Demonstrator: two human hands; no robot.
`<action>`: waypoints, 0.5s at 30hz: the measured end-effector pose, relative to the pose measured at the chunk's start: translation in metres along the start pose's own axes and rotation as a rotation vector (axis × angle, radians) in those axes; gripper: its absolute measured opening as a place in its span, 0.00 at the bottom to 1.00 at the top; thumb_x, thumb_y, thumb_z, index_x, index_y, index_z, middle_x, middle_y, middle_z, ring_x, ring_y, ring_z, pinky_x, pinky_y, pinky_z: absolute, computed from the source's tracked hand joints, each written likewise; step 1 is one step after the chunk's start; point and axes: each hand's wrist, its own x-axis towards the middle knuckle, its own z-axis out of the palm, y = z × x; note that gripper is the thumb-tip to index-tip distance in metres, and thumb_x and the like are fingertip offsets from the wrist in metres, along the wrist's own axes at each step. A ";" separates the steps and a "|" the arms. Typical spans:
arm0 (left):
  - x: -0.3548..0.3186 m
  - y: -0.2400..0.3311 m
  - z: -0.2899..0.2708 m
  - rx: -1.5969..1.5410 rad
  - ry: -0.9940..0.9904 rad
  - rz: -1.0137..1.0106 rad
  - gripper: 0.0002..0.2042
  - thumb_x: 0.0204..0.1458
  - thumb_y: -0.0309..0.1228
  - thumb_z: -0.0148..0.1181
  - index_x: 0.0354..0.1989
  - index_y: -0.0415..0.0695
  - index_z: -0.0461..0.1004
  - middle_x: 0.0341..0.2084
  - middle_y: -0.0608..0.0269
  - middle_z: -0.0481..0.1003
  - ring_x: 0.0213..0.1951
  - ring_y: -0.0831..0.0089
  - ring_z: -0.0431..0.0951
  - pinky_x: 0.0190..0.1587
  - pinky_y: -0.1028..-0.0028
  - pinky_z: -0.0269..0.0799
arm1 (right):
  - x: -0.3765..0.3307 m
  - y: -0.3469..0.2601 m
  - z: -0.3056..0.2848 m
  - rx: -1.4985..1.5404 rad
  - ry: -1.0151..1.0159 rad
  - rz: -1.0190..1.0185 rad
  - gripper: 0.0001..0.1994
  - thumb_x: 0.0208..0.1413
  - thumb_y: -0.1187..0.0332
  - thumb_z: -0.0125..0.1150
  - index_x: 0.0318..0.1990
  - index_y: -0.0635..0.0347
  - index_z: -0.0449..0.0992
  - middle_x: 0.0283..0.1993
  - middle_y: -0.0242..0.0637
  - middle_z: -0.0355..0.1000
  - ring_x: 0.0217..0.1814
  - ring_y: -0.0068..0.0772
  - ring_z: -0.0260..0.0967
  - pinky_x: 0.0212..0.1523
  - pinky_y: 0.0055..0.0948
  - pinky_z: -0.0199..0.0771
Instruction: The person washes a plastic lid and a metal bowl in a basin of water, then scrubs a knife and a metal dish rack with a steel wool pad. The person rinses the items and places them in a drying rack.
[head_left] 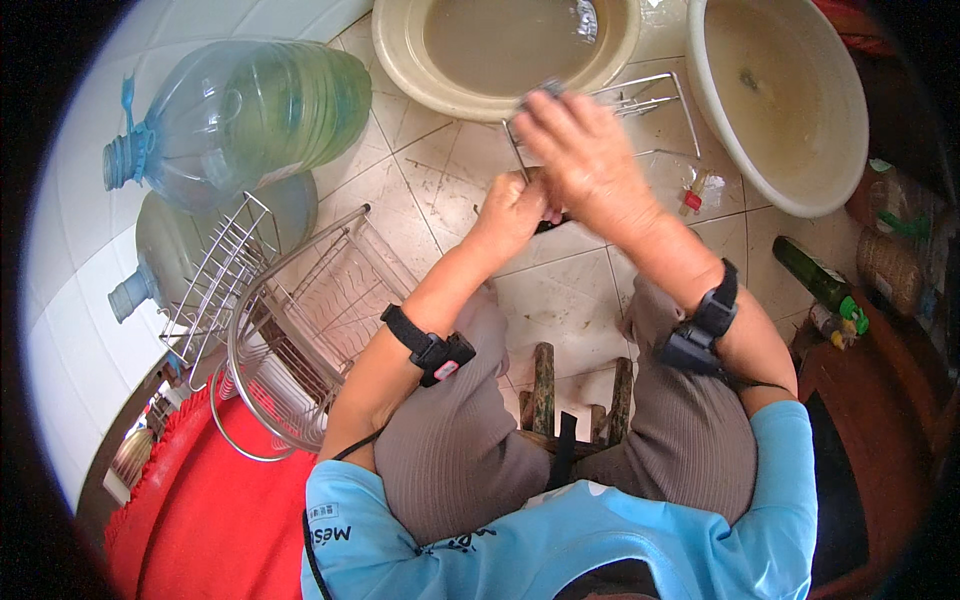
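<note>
A metal wire rack (pixel 687 112) is held up over the tiled floor, in front of the basins. My left hand (pixel 508 218) is closed round its near left part. Across the rack lies my right hand (pixel 585 160), smeared by motion, its fingers pressed on a dark grey scouring pad (pixel 541 92) at the rack's far left corner. The right palm covers part of the rack and the left fingertips. Something dark shows just under both hands; I cannot make out what it is.
Far off stand a basin of murky water (pixel 410 75) and a second basin (pixel 855 150). At left are a large plastic bottle (pixel 220 130), another bottle (pixel 165 245) and a metal dish rack (pixel 260 400). A green bottle (pixel 805 268) lies at right, a red-capped piece (pixel 691 200) on the floor.
</note>
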 end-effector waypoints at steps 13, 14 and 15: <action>0.000 0.001 0.005 -0.117 0.133 0.069 0.26 0.67 0.42 0.40 0.16 0.41 0.61 0.13 0.65 0.62 0.21 0.70 0.70 0.43 0.65 0.71 | -0.020 0.044 -0.020 -0.310 0.084 0.270 0.15 0.42 0.75 0.62 0.42 0.62 0.76 0.50 0.38 0.69 0.50 0.42 0.64 0.45 0.40 0.67; -0.001 -0.001 0.007 -0.128 0.129 0.069 0.25 0.67 0.42 0.40 0.16 0.41 0.61 0.13 0.65 0.63 0.22 0.70 0.70 0.44 0.65 0.71 | -0.024 0.050 -0.022 -0.186 0.190 0.304 0.15 0.42 0.76 0.63 0.42 0.61 0.76 0.50 0.38 0.70 0.50 0.43 0.64 0.46 0.41 0.68; -0.002 -0.002 0.007 -0.140 0.111 0.075 0.25 0.67 0.42 0.41 0.16 0.41 0.61 0.14 0.64 0.63 0.23 0.69 0.71 0.45 0.65 0.71 | -0.027 0.053 -0.024 -0.050 0.283 0.346 0.15 0.43 0.78 0.63 0.43 0.60 0.76 0.50 0.38 0.70 0.50 0.44 0.64 0.47 0.41 0.68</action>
